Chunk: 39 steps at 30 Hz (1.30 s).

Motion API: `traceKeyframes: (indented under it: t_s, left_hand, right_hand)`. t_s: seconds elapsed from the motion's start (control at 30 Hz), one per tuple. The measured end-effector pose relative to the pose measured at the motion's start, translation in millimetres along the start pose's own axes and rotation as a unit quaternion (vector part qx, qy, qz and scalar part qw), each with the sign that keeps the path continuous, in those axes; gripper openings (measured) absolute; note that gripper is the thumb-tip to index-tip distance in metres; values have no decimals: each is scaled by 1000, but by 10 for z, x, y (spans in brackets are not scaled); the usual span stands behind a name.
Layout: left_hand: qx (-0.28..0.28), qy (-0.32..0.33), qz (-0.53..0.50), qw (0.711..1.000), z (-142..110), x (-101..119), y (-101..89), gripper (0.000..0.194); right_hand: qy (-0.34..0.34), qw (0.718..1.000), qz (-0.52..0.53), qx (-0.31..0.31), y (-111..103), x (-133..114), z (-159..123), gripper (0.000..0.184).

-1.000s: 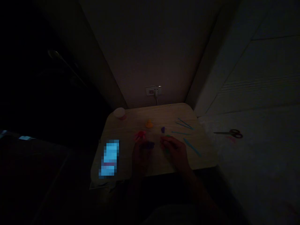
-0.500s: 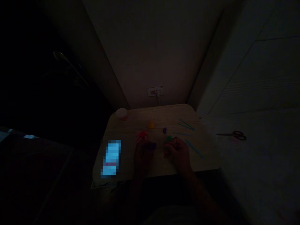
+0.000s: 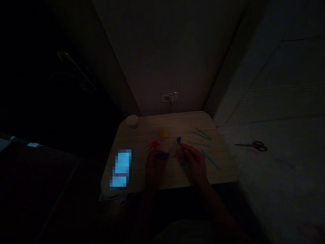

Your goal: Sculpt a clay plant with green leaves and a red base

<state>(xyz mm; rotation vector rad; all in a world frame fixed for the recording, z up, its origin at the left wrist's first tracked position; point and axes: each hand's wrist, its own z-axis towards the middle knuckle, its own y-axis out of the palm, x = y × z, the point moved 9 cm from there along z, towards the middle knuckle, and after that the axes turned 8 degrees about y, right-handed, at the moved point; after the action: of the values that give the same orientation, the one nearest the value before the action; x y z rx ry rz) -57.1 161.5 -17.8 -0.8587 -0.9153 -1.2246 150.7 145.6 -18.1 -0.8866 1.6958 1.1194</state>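
Note:
The light is very dim. My left hand point(image 3: 153, 169) is closed around a dark purple lump point(image 3: 164, 156), which looks like modelling clay. Just beyond it lies a red figure point(image 3: 154, 144) with several thin limbs, close to the fingertips. My right hand point(image 3: 196, 164) is bent inward, with a green lump point(image 3: 180, 158) showing among its lower fingers, partly hidden. Its forefinger reaches to a small purple piece point(image 3: 179, 139) on the table; whether they touch is hard to see. A yellow-orange cone-like lump point(image 3: 164, 133) stands farther back.
Several thin blue sticks point(image 3: 210, 159) lie at the right of the wooden table point(image 3: 188, 118). A lidded tub point(image 3: 132, 120) stands at the back left, and a bright blurred-out rectangle point(image 3: 121, 168) lies at the left. Scissors point(image 3: 254, 145) rest on a pale surface beyond the right edge.
My right hand's fingers have stretched forward toward the small purple piece. The green lump has shifted from beyond the fingertips to beneath the fingers. My left hand stays nearly still.

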Motion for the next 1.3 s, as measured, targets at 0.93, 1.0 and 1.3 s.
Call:
traceKeyframes:
  t_s: [0.93, 1.0, 1.3]
  left_hand:
    - [-7, -5, 15, 1000, 0, -47, 5, 28]
    - [-5, 1, 12, 1000, 7, -24, 8, 28]
    - [-19, 12, 6, 1000, 0, -28, 21, 27]
  right_hand:
    - [-6, 998, -65, 3, 21, -21, -12, 18]
    - [-6, 998, -68, 3, 21, -42, -16, 18]
    - [-21, 998, -52, 5, 2, -54, -6, 23]
